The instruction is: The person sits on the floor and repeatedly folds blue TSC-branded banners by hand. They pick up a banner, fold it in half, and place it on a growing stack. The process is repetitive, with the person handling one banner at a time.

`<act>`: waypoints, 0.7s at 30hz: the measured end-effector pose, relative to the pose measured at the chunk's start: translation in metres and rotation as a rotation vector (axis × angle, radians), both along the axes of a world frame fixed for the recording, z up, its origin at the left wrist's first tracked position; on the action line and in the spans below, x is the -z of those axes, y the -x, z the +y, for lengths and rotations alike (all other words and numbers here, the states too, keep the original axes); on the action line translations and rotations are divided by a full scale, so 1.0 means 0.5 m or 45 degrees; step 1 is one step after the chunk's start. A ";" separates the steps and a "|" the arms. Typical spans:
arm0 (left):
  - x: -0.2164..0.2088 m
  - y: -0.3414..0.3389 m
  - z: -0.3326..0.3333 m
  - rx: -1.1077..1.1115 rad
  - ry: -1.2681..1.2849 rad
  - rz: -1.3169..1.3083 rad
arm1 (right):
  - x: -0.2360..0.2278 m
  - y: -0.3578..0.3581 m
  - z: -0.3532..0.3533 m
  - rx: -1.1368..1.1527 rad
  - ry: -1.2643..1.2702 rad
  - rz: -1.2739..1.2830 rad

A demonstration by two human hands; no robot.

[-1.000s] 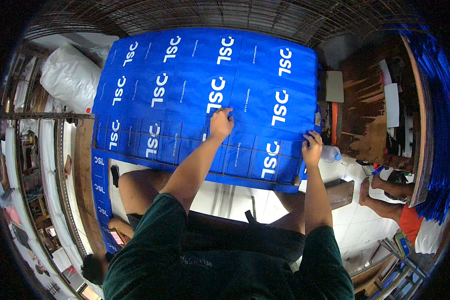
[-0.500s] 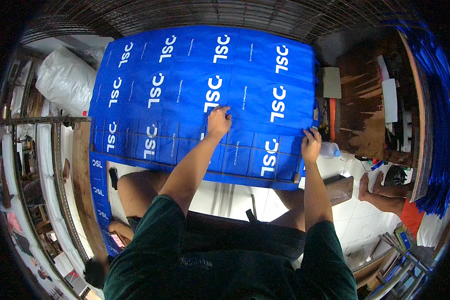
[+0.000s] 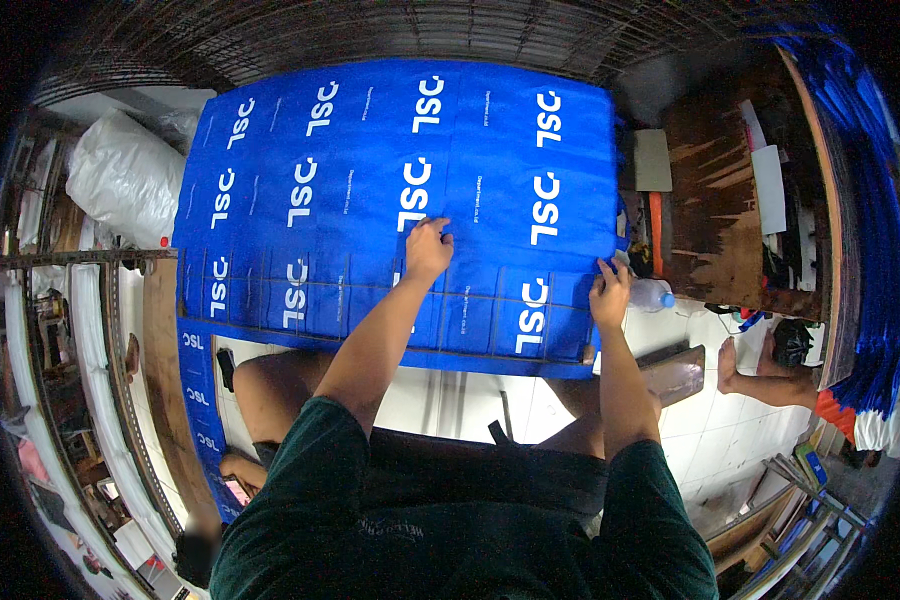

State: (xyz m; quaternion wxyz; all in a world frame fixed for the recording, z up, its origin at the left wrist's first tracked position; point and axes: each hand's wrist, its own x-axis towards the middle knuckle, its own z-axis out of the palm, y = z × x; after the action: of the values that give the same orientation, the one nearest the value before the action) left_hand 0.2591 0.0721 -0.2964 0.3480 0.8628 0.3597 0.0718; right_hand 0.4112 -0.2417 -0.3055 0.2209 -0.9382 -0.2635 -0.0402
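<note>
A broad blue sheet [image 3: 370, 130] with rows of white printed lettering lies spread in front of me. My left hand [image 3: 430, 250] rests on it right of the middle, palm down, its index finger stretched out and the thumb apart. At the sheet's right edge is my right hand [image 3: 611, 292], fingers bent and slightly spread, fingertips touching the material. What lies under its palm is hidden. A thin metal frame [image 3: 370, 338] with crossbars runs along the near part of the sheet, below both hands.
A clear bottle with a blue cap [image 3: 653, 295] is beside my right hand. Wire racks [image 3: 370, 35] stand at the far side. A white plastic bundle [image 3: 125, 170] lies left. Blue material [image 3: 870, 250] hangs far right, near another person's leg [image 3: 770, 385].
My view has shifted slightly, so the sheet appears lower and farther left. Both hands stay at nearly the same places on the sheet. The other person's leg at right has moved a little.
</note>
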 end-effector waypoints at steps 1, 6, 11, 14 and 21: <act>0.001 0.000 0.000 0.000 0.008 0.001 | 0.003 -0.001 -0.003 0.008 -0.011 0.022; -0.011 -0.001 0.000 0.017 0.009 0.023 | -0.005 0.003 -0.004 -0.004 -0.027 0.024; -0.038 0.010 -0.008 -0.049 -0.095 -0.026 | -0.067 0.045 0.009 -0.006 -0.006 -0.081; -0.081 0.046 -0.008 -0.050 -0.078 -0.129 | -0.133 0.083 0.010 -0.030 -0.134 -0.054; -0.306 0.290 -0.072 0.257 0.327 -0.369 | -0.240 0.349 -0.063 -0.478 -0.229 1.130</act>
State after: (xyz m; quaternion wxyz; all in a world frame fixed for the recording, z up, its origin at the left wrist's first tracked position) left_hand 0.1140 0.0361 -0.1433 0.5084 0.8237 0.2241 0.1134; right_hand 0.2367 -0.2734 -0.1855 0.3954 -0.7783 -0.3039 0.3815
